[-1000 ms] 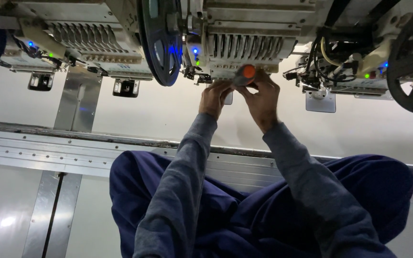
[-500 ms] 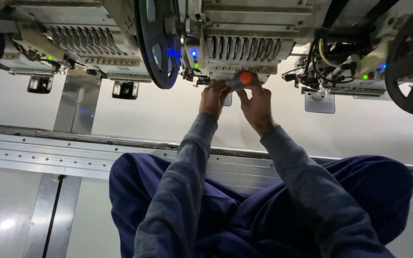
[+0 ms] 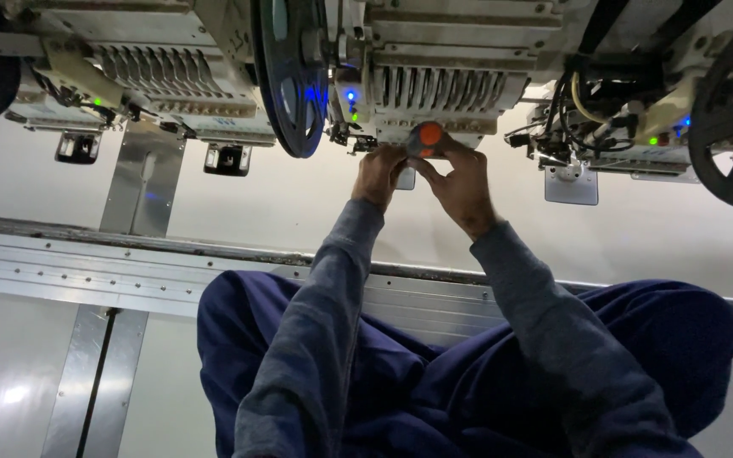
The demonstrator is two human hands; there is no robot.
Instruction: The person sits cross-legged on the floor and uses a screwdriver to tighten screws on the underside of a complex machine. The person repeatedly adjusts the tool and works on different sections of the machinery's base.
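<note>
Down low, closest to the camera, are the person's legs in dark blue trousers (image 3: 468,382), folded on the floor. Two arms in grey sleeves (image 3: 332,339) reach up and away from them. Behind the legs, a long silver metal rail (image 3: 86,271) runs from side to side.

Further out are the hands. The right hand (image 3: 461,182) is wrapped around a tool with an orange handle (image 3: 428,136), and its round orange end pokes out above the fingers. The left hand (image 3: 380,172) is curled up just beside it, with its fingers up at the bottom of the machine; whether it holds anything cannot be seen.

Both hands sit right under the middle sewing head (image 3: 443,80), a grey block with a row of slots and small blue lights. A big dark blue wheel (image 3: 292,76) stands just left of it. More sewing heads hang on the left (image 3: 154,76) and on the right (image 3: 621,127).
</note>
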